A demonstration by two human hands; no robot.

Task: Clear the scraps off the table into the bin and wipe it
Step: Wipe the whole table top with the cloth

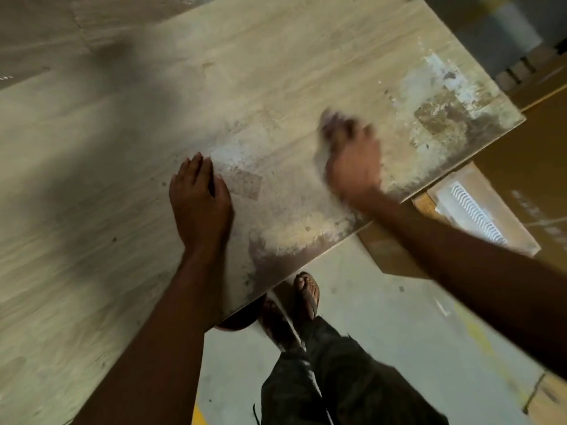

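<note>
The table (129, 185) has a pale wood-grain top with worn, stained patches near its right corner. My left hand (199, 197) lies flat on the top near the front edge, fingers together, holding nothing. My right hand (352, 154) is blurred over the worn area further right. Its fingers curl over something pale and greyish at the fingertips, perhaps a cloth (329, 118), too blurred to name. Small dark specks (114, 239) dot the surface. No bin is in view.
Cardboard boxes (521, 167) stand right of the table, one with a white ridged panel (474, 214). My legs and sandalled foot (306, 294) are on the pale concrete floor (399, 317) below the table edge. A dark round object (236, 322) sits under that edge.
</note>
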